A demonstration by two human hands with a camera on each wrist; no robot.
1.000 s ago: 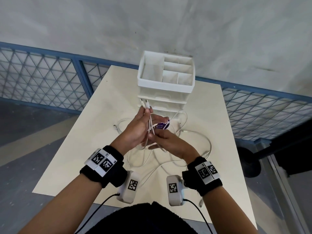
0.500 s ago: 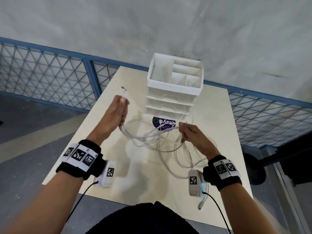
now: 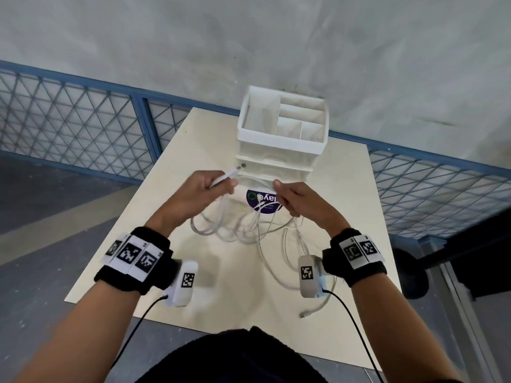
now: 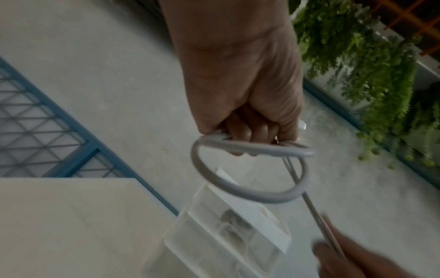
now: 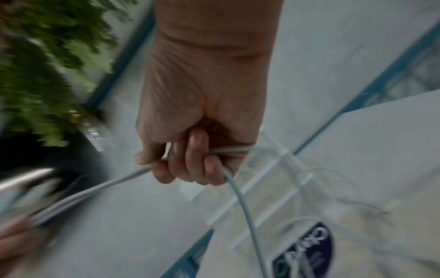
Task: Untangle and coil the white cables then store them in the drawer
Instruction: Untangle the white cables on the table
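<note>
Several white cables (image 3: 243,228) hang in tangled loops between my two hands above the table (image 3: 154,217). My left hand (image 3: 206,189) grips one cable near its plug (image 3: 235,172), which sticks out toward the drawer unit; a loop (image 4: 250,169) curls below its fingers. My right hand (image 3: 293,200) is curled round other strands (image 5: 238,188), which run down to the heap. A loose cable end (image 3: 307,313) lies near the table's front edge. The white drawer unit (image 3: 279,158) stands at the back of the table, its drawers closed.
The drawer unit's top tray (image 3: 249,120) has open compartments. A round purple sticker (image 3: 262,201) lies on the table under the cables. A blue mesh fence (image 3: 83,123) runs behind the table, and green plants (image 4: 369,65) hang beyond it.
My hands were together a second ago, spread wide apart half a second ago, and have now come back toward each other in front of the drawer unit, still holding the cables.
</note>
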